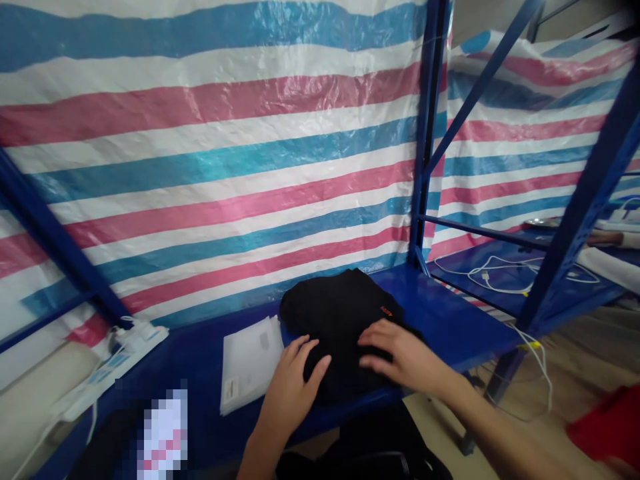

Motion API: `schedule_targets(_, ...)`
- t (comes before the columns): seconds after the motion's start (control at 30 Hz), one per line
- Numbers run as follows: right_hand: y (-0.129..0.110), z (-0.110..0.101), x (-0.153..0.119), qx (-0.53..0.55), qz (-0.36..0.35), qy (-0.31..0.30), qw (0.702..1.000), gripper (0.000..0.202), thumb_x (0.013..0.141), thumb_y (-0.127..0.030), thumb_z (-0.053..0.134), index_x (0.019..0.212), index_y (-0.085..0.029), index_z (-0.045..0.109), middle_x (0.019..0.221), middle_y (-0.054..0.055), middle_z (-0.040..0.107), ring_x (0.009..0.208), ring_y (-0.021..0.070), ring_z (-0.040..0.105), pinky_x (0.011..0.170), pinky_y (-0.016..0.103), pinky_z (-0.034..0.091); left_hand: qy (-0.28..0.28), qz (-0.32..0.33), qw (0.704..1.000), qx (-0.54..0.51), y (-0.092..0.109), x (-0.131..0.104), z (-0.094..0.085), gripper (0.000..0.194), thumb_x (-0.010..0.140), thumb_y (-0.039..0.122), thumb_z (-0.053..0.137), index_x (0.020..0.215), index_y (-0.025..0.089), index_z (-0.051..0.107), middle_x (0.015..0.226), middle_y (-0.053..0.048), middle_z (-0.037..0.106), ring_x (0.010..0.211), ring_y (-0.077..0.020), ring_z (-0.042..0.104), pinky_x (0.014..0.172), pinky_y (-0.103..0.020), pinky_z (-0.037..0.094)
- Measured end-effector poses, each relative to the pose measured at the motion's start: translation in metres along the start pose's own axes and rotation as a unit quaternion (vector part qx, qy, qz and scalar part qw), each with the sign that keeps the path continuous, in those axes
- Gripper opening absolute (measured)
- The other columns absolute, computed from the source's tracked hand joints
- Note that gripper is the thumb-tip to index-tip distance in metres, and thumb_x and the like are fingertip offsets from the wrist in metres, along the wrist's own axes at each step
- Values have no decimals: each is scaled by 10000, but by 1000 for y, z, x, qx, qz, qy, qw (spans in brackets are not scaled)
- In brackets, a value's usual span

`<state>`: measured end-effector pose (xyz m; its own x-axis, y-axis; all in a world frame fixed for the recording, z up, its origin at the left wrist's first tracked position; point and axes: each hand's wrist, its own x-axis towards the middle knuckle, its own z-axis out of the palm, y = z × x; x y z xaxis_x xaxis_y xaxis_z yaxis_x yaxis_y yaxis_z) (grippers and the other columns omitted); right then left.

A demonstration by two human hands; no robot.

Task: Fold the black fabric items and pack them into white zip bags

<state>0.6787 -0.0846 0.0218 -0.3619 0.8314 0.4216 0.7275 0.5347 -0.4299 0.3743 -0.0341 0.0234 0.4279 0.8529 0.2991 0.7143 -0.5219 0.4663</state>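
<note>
A black folded garment [335, 313] with a small orange logo lies on the blue shelf [440, 313], close to the striped sheet behind. On its left front part rests my left hand [297, 373], fingers spread and holding nothing. My right hand [395, 353] lies over the garment's right side near the logo, its fingers stretched out and apart, slightly blurred. Just left of the garment is a stack of clear plastic bags [251, 363] with a small label at one corner.
A power strip [115, 367] with plugs lies at the left by a blue post. White cables [515, 273] lie on the neighbouring shelf, where another person's sleeve [610, 267] shows. Blue metal posts [425, 133] frame the striped plastic sheet [225, 153]. Something red [607, 427] is at lower right.
</note>
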Motion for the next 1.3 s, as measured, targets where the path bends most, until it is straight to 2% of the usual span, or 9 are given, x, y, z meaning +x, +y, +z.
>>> schedule_targets(0.1,-27,30,-20,36,14,-84,996,917,849,-520,876,1643,-283,483,1673,115,501,1556,402,411,1279,585,365,-44,-7,999,-8,-5,-12,8,609,1036,581,569,1537,236,584,1550,-143,604,1472,-343,531,1240,-556,419)
schedule_targets(0.27,-30,58,-41,23,78,-80,994,779,937,-304,775,1651,-345,465,1720,46,442,1621,341,334,1354,594,223,-42,-23,998,-27,-1,-30,15,540,1053,545,537,1515,276,616,1424,-123,662,1352,-320,620,1167,-501,495)
schedule_targets(0.6,-39,43,-40,191,90,-9,977,678,914,-104,548,1546,-339,613,1617,51,581,1546,296,473,1319,593,300,48,-63,979,-186,19,-61,33,530,1075,492,518,1595,390,516,1639,-83,485,1526,-330,478,1252,-570,412)
schedule_targets(0.73,-55,24,-21,393,110,94,908,435,1035,-330,580,1453,-306,695,1539,87,651,1477,321,556,1297,579,336,122,-96,936,-316,53,-58,30,601,1033,522,618,1592,349,487,1665,-89,472,1562,-332,436,1273,-540,401)
schedule_targets(0.87,-70,5,12,610,167,173,755,530,963,-508,748,1444,-297,673,1408,109,739,1310,350,695,1164,551,509,154,-85,907,-383,68,-37,15,803,987,553,690,1668,353,314,1753,-93,341,1595,-340,383,1267,-512,418)
schedule_targets(1.0,-58,-1,40,696,169,177,675,630,891,-411,826,1474,-297,618,1277,85,798,1188,315,765,1074,497,594,60,-20,904,-422,46,-14,6,952,972,632,660,1721,306,171,1785,-133,281,1636,-345,310,1309,-522,347)
schedule_targets(1.1,-36,8,54,715,173,149,660,596,907,-363,798,1467,-286,609,1174,58,826,1114,276,794,1026,447,627,-57,-36,877,-476,26,-8,10,1153,883,646,771,1738,280,89,1742,-184,369,1588,-363,409,1255,-527,432)
schedule_targets(1.2,-11,27,63,712,183,121,667,588,883,-341,797,1439,-272,618,1088,49,836,1042,280,811,968,455,648,-87,-48,872,-479,11,-11,20,1295,805,523,899,1742,292,35,1677,-194,477,1522,-358,511,1242,-544,445)
schedule_targets(1.3,14,43,68,642,177,121,736,524,896,-344,762,1400,-249,654,1189,81,813,1132,296,781,1037,506,610,-88,-63,883,-457,1,-14,28,1099,933,428,777,1740,276,48,1602,-195,570,1466,-330,582,1237,-564,443)
